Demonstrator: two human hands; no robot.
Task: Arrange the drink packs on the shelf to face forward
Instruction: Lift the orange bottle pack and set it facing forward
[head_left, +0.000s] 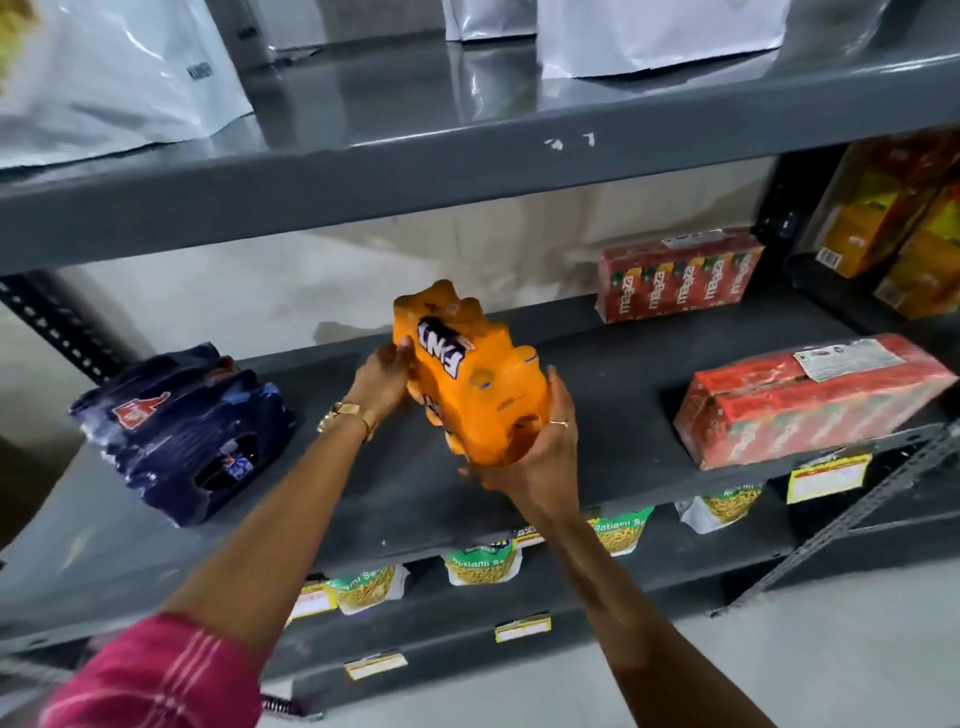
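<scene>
An orange shrink-wrapped drink pack (470, 374) is held over the middle of the dark grey shelf (405, 499), tilted, its label upside down. My left hand (382, 382) grips its far left side. My right hand (540, 457) cups its near lower end. A dark blue drink pack (182, 426) lies on the shelf at the left. A red carton pack (810, 400) lies at the right front edge, and another red carton pack (678, 275) stands at the back right.
White bags (114, 73) stand on the shelf above. Snack pouches (483, 561) and yellow price tags (826, 478) line the shelf below. More orange and red cartons (893, 218) fill the neighbouring bay at the right. A slanted metal brace (852, 509) crosses the lower right.
</scene>
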